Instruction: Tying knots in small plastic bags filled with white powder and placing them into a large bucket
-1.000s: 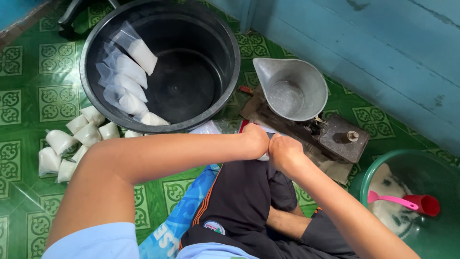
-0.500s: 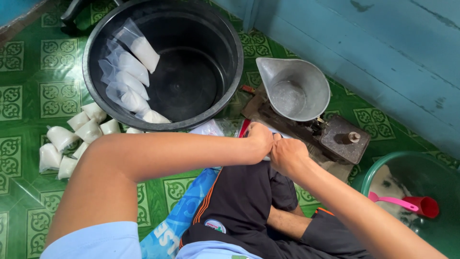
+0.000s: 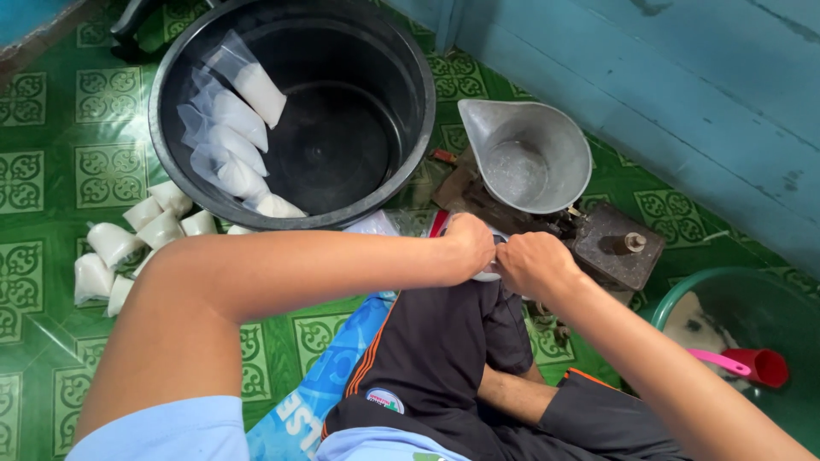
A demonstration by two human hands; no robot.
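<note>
kneeling on green patterned floor tiles (image 3: 102, 171)

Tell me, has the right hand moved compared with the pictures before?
Yes. The right hand has come a little closer to the left hand; their fingers now meet below the metal scale pan, where a small gap separated them earlier.

Bright, even daylight; sharp focus, soft shadows.
</note>
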